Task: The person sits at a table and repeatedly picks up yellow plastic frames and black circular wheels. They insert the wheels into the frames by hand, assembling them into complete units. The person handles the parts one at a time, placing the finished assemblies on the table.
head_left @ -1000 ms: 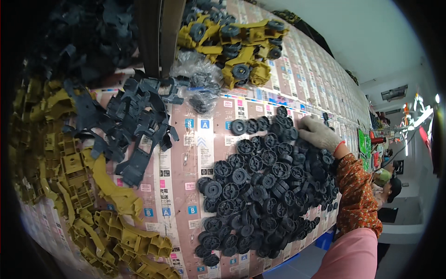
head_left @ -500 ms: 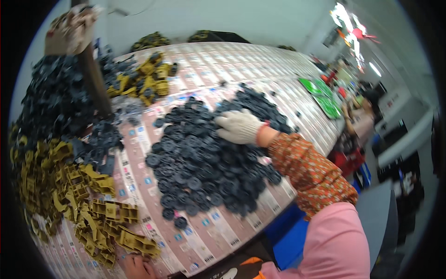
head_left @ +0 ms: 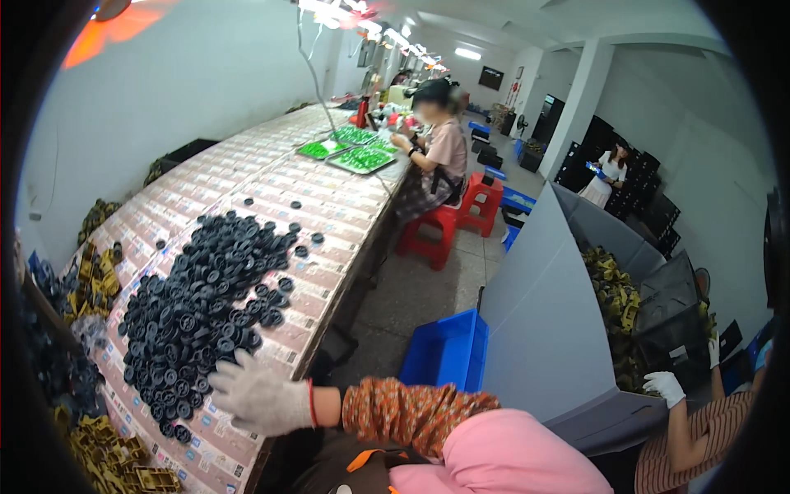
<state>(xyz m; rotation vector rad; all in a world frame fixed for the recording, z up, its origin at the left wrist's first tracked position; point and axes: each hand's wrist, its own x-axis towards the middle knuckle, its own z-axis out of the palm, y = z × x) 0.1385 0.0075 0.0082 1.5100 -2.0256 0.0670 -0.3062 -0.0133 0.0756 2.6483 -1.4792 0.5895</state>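
Observation:
My right hand (head_left: 262, 395), in a white knitted glove, hovers over or rests on the near edge of a heap of small dark wheels (head_left: 185, 321); contact is hard to make out. Its fingers are spread, and nothing shows in them. The dark round pieces lie spread across the long table (head_left: 329, 239), which is covered with printed sheets. No part of my left hand shows. At the lower left lie olive-yellow plastic parts (head_left: 111, 453), close to the wheel heap.
Green pieces fill trays (head_left: 362, 159) farther up the table, where a person (head_left: 440, 144) sits on a red stool (head_left: 432, 235). A blue bin (head_left: 448, 350) stands on the floor beside the table. Right of it, a large grey box (head_left: 547, 305) stands near a co-worker's gloved hand (head_left: 665, 387).
The view has swung right. My right hand has drawn back from the far part of the wheel heap to its near edge, fingers now spread. My left hand has left the picture.

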